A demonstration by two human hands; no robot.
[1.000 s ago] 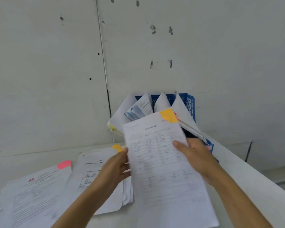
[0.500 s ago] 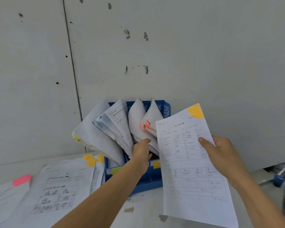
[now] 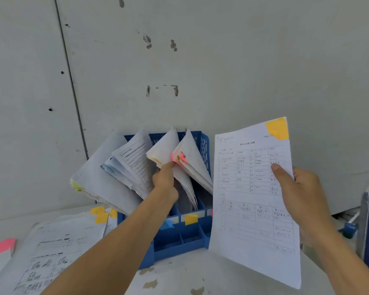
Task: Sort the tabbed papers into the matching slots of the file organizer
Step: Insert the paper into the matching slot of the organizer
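Your right hand [image 3: 297,193] pinches 1 yellow-tabbed sheet [image 3: 251,211]; your left hand [image 3: 165,182] grips filed papers [image 3: 165,149] in the organizer [image 3: 179,246] at the bench's [image 3: 175,277] back edge.

Outstretched left hand [image 3: 165,179] pinches filed papers [image 3: 166,145]; raised right hand [image 3: 296,188] grips sheet [image 3: 249,231], thumb forward.

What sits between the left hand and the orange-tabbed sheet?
Head view: the pink-tabbed bundle in the blue organizer, beside the yellow-tabbed bundle the left hand grips, stands between that hand and the sheet.
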